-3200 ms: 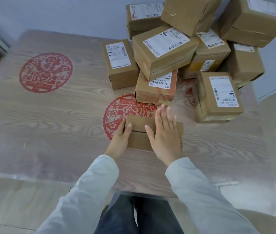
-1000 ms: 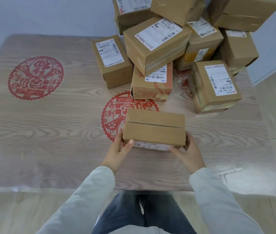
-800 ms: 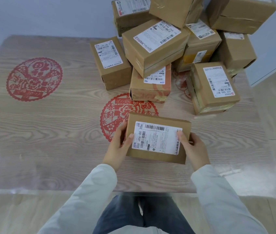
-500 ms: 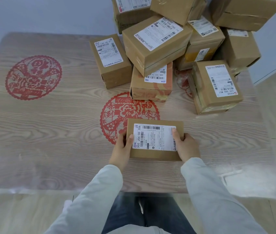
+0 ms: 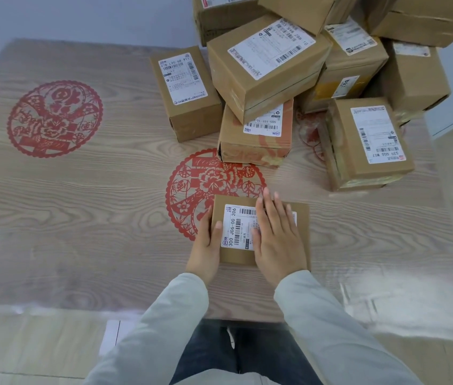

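A small brown cardboard parcel (image 5: 301, 232) lies flat on the wooden table (image 5: 81, 218), near its front edge, with its white shipping label (image 5: 235, 229) facing up. My left hand (image 5: 206, 245) grips the parcel's left end, thumb on the top face beside the label. My right hand (image 5: 276, 234) lies flat on top of the parcel with straight fingers, covering the right part of the label.
A heap of several labelled cardboard parcels (image 5: 264, 65) fills the table's far right corner. One tall parcel (image 5: 186, 93) stands apart at the heap's left. Red paper-cut discs lie under the table's clear cover, one at the left (image 5: 53, 118) and one at the centre (image 5: 206, 184).
The parcel was turned over from its plain taped side to its label side and laid flat. My right hand moved from the parcel's right end onto its top.
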